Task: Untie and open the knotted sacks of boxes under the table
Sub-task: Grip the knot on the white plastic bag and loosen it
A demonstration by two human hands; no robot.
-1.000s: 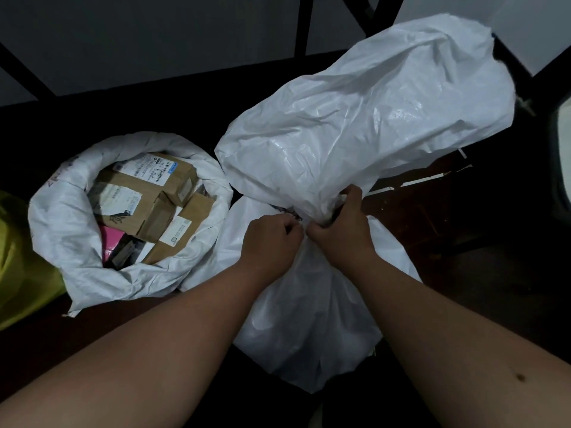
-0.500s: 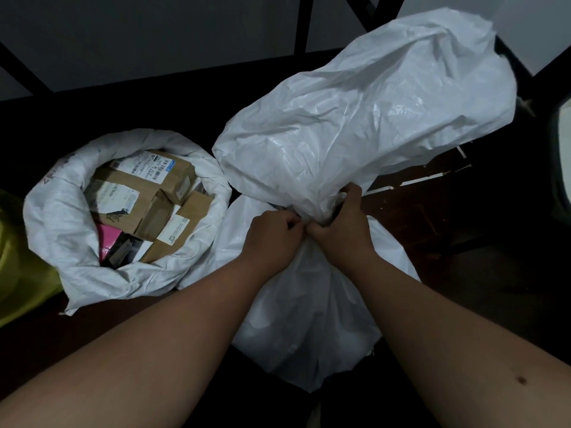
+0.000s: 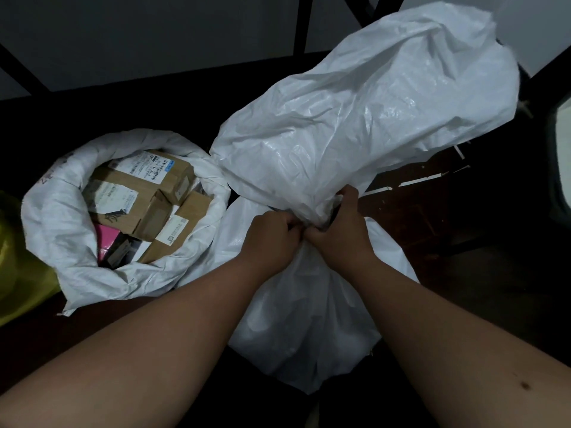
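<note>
Moved: nothing much; your hands stayed clamped on the knot.
Fingers: left hand and right hand curled tight, pinching it.
Done: left sack opened.
Left: this sack stayed tied.

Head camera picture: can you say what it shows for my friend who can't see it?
Two bare hands, left hand and right hand, grip the tied neck of a white sack on a dark floor. Beside it on the left, an open white sack shows cardboard boxes with labels.

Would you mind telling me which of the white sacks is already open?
The left sack: its rim is rolled down, showing cardboard boxes. The sack on the right is cinched at the neck, gripped by both hands.
</note>
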